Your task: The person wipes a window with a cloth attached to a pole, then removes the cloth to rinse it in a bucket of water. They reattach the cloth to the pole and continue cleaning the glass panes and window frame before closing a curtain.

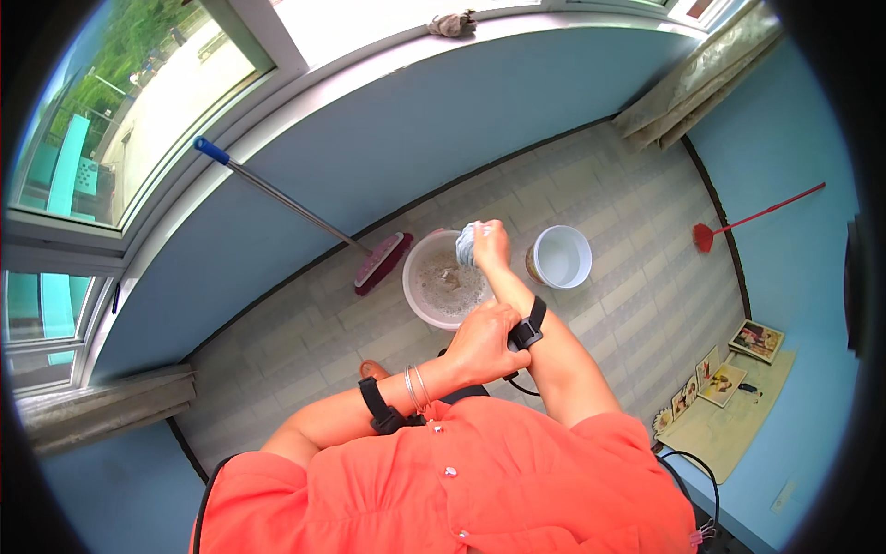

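My right hand (493, 244) is closed around a bunched light-blue cloth (468, 245) over the upper right rim of a pale plastic basin (411, 296). Sudsy, cloudy water fills the basin, with a brownish lump of what looks like cloth (449, 278) in the middle. My left hand (483, 341) grips the black strap device (526, 333) on my right forearm, just below the basin. A white bucket (586, 260) holding clear-looking liquid stands to the right of the basin.
A broom (382, 263) with a pink head leans against the window sill, left of the basin. A red long-handled tool (704, 237) rests by the right wall. Pictures (756, 341) lie at lower right. A crumpled cloth (453, 25) sits on the sill; curtains (699, 76) hang in the corners.
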Action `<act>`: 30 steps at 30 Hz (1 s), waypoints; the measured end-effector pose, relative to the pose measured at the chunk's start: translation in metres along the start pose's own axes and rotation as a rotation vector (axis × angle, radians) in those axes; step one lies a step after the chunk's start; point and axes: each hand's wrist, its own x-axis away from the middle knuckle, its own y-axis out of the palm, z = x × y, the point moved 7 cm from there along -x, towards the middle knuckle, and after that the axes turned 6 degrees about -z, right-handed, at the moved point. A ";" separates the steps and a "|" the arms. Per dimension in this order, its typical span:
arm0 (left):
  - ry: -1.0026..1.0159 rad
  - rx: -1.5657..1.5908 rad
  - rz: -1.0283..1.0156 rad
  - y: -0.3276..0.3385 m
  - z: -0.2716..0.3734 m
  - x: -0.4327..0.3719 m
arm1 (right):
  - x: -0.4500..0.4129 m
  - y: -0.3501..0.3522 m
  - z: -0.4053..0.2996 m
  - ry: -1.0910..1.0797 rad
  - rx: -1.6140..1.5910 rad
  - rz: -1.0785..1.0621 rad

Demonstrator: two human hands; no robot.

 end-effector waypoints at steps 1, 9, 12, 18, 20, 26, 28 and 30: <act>-0.060 0.080 0.009 -0.003 -0.006 0.011 | -0.006 0.008 0.021 0.402 -0.648 -0.069; -0.134 0.269 -0.027 -0.055 -0.041 0.072 | -0.013 0.031 -0.079 0.670 -1.631 -0.079; -0.025 0.246 -0.072 -0.075 -0.038 0.108 | 0.000 0.031 -0.128 0.515 -1.459 -0.186; -0.469 0.794 0.314 -0.172 -0.145 0.209 | 0.060 0.007 -0.251 0.050 -0.943 -0.349; -0.433 1.252 0.432 -0.194 -0.162 0.241 | 0.097 0.003 -0.309 -0.131 -0.783 -0.589; -0.121 1.384 0.658 -0.264 -0.175 0.310 | 0.171 0.039 -0.407 -0.771 -0.371 -1.117; -0.147 1.271 0.764 -0.278 -0.191 0.345 | 0.132 0.060 -0.400 -0.552 -0.387 -1.041; -0.192 1.369 0.799 -0.280 -0.202 0.381 | 0.081 0.065 -0.416 -0.573 0.019 -0.816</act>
